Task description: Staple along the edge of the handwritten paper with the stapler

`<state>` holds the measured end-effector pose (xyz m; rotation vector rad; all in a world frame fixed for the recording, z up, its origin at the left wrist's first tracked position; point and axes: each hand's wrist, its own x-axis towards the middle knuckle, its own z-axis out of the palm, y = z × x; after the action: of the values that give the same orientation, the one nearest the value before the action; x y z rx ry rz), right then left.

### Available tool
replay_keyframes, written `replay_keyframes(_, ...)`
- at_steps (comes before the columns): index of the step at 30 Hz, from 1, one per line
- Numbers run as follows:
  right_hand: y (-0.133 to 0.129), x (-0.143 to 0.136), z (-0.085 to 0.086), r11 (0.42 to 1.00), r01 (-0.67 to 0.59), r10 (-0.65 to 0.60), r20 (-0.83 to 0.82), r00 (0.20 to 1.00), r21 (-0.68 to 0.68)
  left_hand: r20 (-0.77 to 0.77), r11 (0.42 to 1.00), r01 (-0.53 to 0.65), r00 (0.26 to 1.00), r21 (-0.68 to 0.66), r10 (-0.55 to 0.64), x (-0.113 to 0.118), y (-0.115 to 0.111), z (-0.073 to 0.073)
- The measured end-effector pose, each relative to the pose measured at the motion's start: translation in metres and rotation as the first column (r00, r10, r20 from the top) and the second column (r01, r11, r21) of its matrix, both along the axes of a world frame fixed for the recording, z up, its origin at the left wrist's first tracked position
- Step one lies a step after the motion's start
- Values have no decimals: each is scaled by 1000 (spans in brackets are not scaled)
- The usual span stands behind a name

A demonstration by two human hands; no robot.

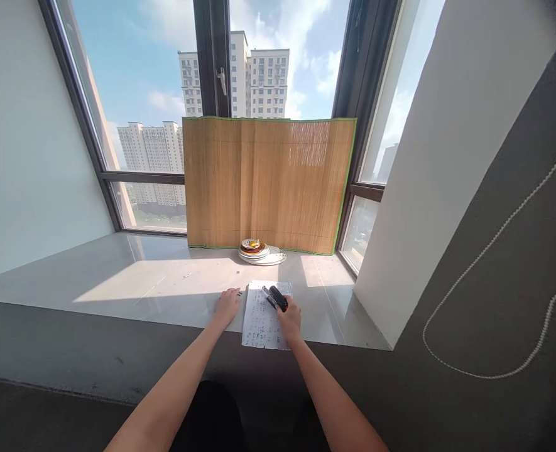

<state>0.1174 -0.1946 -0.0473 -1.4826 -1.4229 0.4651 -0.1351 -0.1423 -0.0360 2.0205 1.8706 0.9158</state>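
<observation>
At the lower centre of the frame, a written sheet (pixel 259 323) overhangs the front edge of the window ledge (pixel 164 282). My right hand (pixel 289 319) grips a black stapler-like tool (pixel 278 299) over the sheet's upper right, fingers curled around it. My left hand (pixel 227 306) rests left of the sheet beside small dark bits (pixel 240 294); I can't tell whether its fingers pinch any. I judge the step in hand as handling the tool; moving it calls for a steady grip. Farther, at centre, stacked plates (pixel 254 253) stand clear of my hands, before a bamboo mat (pixel 268 182) against the window.
</observation>
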Motion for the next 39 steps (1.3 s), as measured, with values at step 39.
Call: replay_keyframes(39, 71, 165, -6, 985, 160, -94, 588, 803, -61, -462, 977, -208, 862, 56, 210, -13, 27, -15)
